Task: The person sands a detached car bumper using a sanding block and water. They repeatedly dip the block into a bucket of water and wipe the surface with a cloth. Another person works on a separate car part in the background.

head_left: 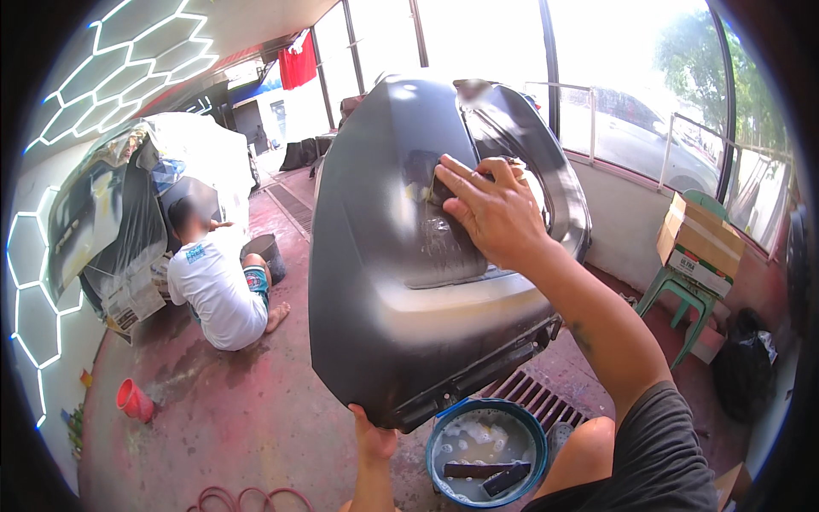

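A large dark grey car bumper (354,282), with pale sanded patches and a wet streak, stands upright before me. My right hand (495,205) lies on its upper middle, fingers stretched and pressing a dark piece of sandpaper (441,189) to the surface. The palm hides most of that piece. Down at the bumper's bottom edge, my left hand (374,439) grips the rim with its fingers partly hidden behind it. Below stands a blue-rimmed bucket (543,448) of soapy water, with two dark blocks (478,470) in it.
To the left a person (217,286) in a white shirt sits on the floor by a masked car (111,230) and a dark bucket (266,252). A red pail (132,399) and hose (235,499) lie nearby. On the right, a green stool (682,299) carries a cardboard box (699,243).
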{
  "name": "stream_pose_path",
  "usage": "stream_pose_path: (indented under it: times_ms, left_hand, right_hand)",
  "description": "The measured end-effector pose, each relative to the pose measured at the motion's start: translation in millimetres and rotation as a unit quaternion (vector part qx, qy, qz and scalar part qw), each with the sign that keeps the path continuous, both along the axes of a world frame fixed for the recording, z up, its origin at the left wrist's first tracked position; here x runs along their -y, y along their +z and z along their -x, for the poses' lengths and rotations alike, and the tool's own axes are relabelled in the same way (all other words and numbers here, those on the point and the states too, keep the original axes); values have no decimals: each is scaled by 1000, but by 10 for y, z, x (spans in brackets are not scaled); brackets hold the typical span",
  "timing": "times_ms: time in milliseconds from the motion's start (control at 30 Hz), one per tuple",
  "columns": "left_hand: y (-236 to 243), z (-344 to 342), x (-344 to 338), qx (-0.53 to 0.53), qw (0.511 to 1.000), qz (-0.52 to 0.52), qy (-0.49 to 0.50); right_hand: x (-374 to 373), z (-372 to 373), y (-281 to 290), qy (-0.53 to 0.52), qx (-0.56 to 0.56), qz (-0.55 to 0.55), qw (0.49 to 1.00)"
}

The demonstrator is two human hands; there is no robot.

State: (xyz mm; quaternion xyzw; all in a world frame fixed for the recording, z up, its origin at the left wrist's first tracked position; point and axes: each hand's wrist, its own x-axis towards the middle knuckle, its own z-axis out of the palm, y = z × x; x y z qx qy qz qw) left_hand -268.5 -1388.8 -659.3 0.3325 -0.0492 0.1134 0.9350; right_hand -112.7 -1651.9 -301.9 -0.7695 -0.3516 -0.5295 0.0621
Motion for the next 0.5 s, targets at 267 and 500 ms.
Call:
stream_pose_path:
  times_ms: [267, 500]
  left_hand:
    - [14, 55, -60, -1, 1000, -4, 17]
    - [-55, 71, -73, -25, 999, -1, 30]
  right_hand:
    - [-42, 89, -79, -4, -18, 26, 999]
    - [-279, 353, -320, 84, -10, 58, 995]
